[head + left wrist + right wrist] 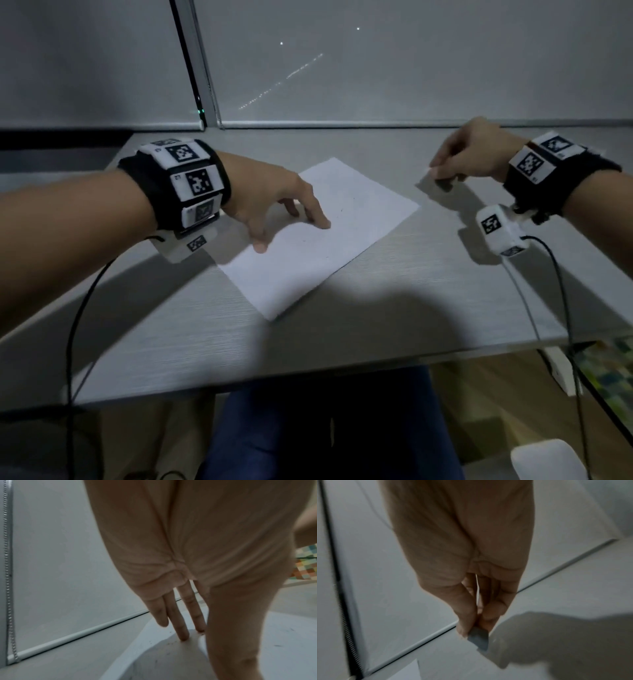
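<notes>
1. Left wristband (191, 181): black, w/ square b/w markers, left-centre of head view. Cable (77, 308) drops from it past the table edge.
2. Left hand (274, 202): just right of the band. Fingers straight and spread, fingertips (183, 637) pressing down on the paper, thumb tip down too. Grips nothing.
3. Paper (329, 246): white sheet, flat on table (411, 308), lying diagonal at frame centre. Faint dark specks on it. Left part under the left hand, right corner bare.
4. Blind (376, 68): grey, upper half of frame, behind the table. Bottom rail runs along the table's far edge.
5. Block (478, 638): small, grey. Upper right of head view, beyond the paper's right corner, apart from the sheet. Touching the table or not: can't tell.
6. Right hand (479, 154): thumb & fingers curled, pinching the block at their tips. Its shadow lies on the table btw. hand & paper.
7. Right wristband (548, 161): same type. Camera box (500, 229) hangs below the wrist, w/ its own cable.
8. Checked mat (613, 370): on the floor, lower right.
9. White rounded obj. (544, 459): bottom right, unclear what.
</notes>
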{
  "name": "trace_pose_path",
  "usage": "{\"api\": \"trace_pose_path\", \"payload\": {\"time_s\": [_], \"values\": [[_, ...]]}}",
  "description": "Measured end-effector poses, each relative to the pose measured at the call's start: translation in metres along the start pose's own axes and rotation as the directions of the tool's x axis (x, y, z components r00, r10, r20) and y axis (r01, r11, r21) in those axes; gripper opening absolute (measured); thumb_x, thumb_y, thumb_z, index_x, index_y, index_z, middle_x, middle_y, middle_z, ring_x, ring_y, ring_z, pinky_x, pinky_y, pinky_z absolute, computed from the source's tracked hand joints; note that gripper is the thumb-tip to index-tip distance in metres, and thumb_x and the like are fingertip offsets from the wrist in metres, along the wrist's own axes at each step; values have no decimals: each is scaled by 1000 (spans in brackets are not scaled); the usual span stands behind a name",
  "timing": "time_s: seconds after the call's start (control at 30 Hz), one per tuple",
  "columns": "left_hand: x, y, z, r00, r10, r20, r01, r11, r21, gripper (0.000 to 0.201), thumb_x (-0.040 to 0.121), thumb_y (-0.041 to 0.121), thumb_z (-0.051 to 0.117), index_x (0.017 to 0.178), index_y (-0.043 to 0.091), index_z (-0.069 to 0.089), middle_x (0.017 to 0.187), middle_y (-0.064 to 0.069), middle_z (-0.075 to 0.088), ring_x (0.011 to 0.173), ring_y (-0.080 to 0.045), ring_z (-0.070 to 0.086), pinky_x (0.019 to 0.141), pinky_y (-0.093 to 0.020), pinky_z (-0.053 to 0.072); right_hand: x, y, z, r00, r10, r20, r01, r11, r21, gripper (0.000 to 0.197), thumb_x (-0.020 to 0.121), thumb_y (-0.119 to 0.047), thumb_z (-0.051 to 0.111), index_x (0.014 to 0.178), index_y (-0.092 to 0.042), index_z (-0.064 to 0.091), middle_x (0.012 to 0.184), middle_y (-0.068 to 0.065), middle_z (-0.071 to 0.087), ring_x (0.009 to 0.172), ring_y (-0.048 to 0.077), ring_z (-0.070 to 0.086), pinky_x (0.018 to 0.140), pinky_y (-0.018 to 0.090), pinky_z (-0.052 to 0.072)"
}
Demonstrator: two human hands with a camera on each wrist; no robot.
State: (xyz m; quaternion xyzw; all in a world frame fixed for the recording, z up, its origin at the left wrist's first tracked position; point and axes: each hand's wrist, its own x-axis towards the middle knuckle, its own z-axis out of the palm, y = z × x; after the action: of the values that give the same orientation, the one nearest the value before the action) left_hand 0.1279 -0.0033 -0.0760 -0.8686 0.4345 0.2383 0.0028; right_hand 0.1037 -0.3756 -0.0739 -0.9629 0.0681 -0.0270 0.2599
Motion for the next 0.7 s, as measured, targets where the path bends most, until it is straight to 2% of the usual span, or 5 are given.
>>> {"api": "trace_pose_path", "payload": {"time_s": [0.13, 0.27, 0.43, 0.57, 0.7], "values": [[-11, -9, 2, 999, 39, -14, -39, 997, -66, 116, 66, -10, 93, 152, 57, 51, 144, 34, 60, 132, 8, 59, 113, -43, 51, -14, 39, -5, 980, 185, 70, -192, 974, 121, 14, 75, -10, 94, 87, -8, 86, 83, 13, 82, 82, 24, 74, 100, 48, 61], [-18, -13, 0, 991, 53, -120, -67, 991, -115, 94, 70, 25, 104, 145, 57, 58, 134, 37, 63, 120, 13, 62, 103, -21, 50, -23, 49, 2, 964, 229, 136, -235, 971, 33, 14, 71, -20, 97, 82, -18, 88, 84, 8, 83, 87, 26, 77, 101, 51, 61], [-13, -9, 0, 970, 13, -241, -20, 999, -29, 21, 91, 44, 86, 79, 30, 76, 68, 18, 72, 64, -3, 64, 64, -17, 47, -23, -7, 0, 998, 49, -37, -55, 983, -177, 23, 85, -35, 86, 91, -13, 84, 77, 0, 76, 77, 18, 71, 79, 31, 52], [-11, -9, 6, 977, -10, -212, 3, 999, -36, 16, 97, 20, 81, 107, 32, 82, 87, 14, 80, 81, -1, 72, 75, -21, 55, -15, -63, 35, 994, 12, 105, 10, 980, -199, 38, 83, -56, 82, 91, -18, 78, 78, -4, 74, 75, 17, 70, 85, 34, 57], [-23, -6, 6, 941, -36, -336, 22, 999, -46, 29, 93, 37, 85, 121, 39, 79, 102, 19, 79, 90, 2, 71, 74, -11, 51, -13, -75, 69, 994, 86, 64, -62, 950, -307, 64, 72, -72, 78, 86, -10, 70, 80, 9, 79, 73, 29, 76, 71, 38, 63]]}}
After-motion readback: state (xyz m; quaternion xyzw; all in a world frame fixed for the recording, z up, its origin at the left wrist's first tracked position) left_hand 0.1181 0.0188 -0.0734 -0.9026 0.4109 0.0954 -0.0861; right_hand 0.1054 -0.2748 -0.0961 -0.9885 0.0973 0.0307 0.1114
